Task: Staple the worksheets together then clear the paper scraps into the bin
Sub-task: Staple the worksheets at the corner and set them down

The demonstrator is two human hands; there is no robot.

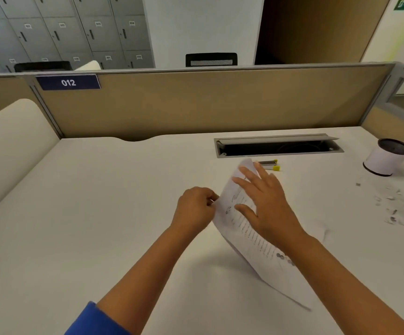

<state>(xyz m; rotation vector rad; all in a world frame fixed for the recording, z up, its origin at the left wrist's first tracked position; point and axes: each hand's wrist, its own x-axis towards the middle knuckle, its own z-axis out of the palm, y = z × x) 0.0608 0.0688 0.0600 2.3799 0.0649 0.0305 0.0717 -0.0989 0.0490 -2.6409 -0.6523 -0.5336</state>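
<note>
White desk [99, 213], left hand [193, 209] pinching worksheets [249, 228] — right hand [266, 201] flat on them

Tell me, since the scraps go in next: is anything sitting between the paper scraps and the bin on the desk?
Nothing visible does. The paper scraps lie on the desk near its right edge, with bare desktop between them and the bin behind them. Both hands are on the worksheets, well to the left.
</note>
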